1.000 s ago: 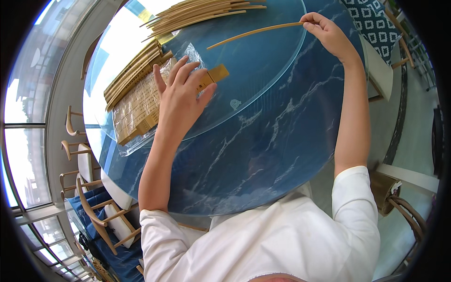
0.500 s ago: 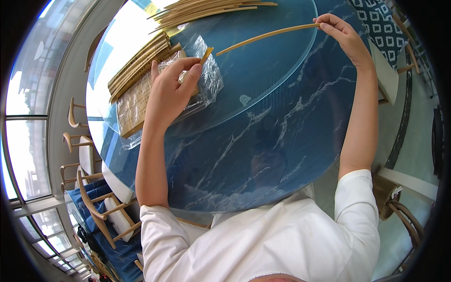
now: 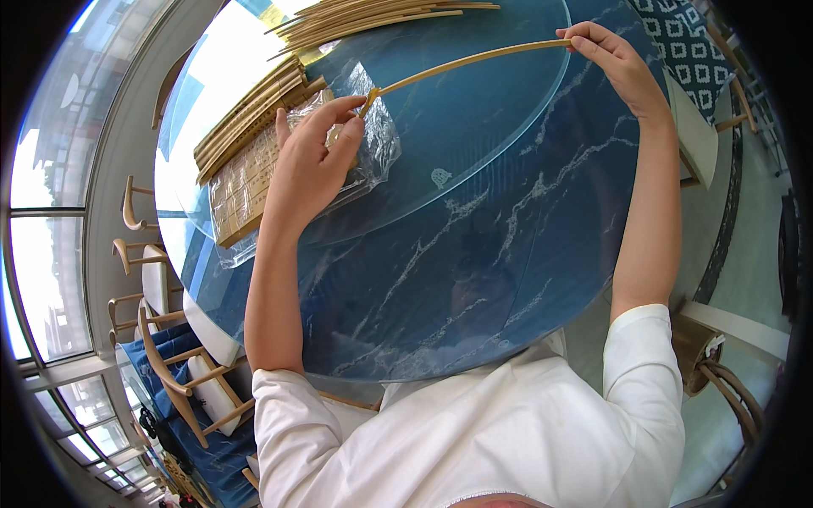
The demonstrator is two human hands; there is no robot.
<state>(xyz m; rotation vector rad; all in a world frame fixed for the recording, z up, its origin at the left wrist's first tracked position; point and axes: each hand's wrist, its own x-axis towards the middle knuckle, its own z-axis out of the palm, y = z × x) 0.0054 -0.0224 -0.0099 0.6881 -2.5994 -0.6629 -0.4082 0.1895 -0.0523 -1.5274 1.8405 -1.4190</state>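
A long, thin wooden stick stretches over the glass at the far side of the table. My right hand pinches its right end between thumb and fingers. Between the thumb and index finger of my left hand is a small yellowish strip, mostly hidden by the fingertips. The stick's left end meets this strip; whether it goes into it or only touches cannot be made out. Below my left hand lies a plastic-wrapped pack of tan pieces, with several rolled bamboo-like bundles just beyond it.
More thin sticks lie in a pile at the far edge. A round glass turntable sits on the blue marbled table. Wooden chairs stand at the left, a patterned cloth at the far right.
The right hand has shifted slightly left with the stick, and the stick's left end has closed the gap to the strip. The left hand stays nearly in place.
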